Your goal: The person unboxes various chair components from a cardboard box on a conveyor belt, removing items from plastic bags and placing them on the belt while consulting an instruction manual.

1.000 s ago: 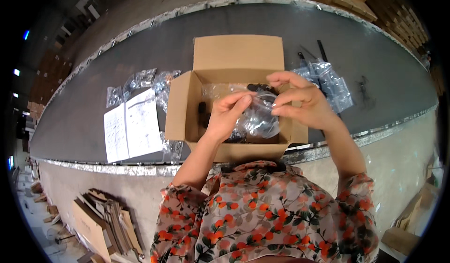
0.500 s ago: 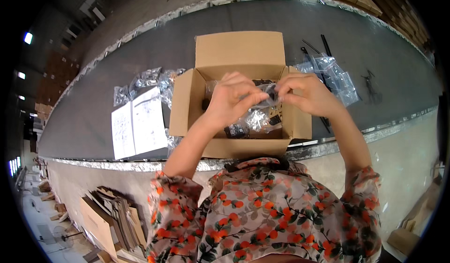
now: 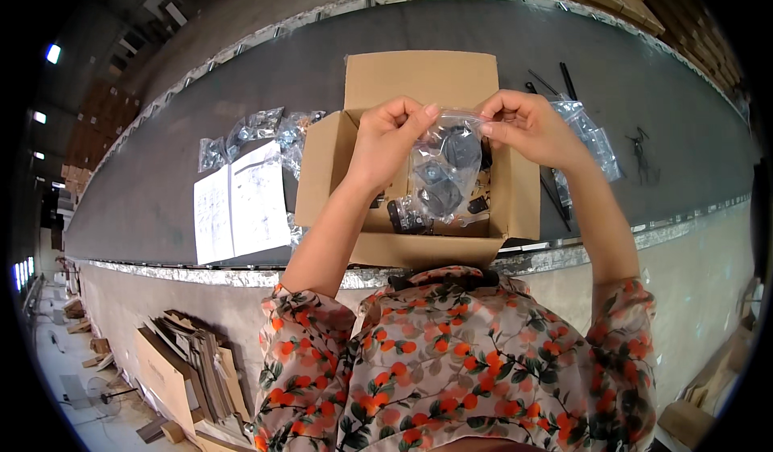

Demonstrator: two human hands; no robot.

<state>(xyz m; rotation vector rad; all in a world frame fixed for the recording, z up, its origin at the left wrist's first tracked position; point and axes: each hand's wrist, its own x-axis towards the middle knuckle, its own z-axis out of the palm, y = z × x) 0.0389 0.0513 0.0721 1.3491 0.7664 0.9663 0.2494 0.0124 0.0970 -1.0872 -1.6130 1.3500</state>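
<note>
1. Since half a second ago, the bag has been lifted from low in the box and stretched out between both hands.
2. The left hand is pinched on the bag's top left corner; the right hand is pinched on the top right corner. Both grips are pressed together on the plastic.
3. The bag is hung straight down from the grips, its long axis vertical, dark parts inside, above the box's open middle.
4. Both hands are equally near, one at each corner.
5. Paper sheets and more bags are seen on the tabletop to the left.
</note>
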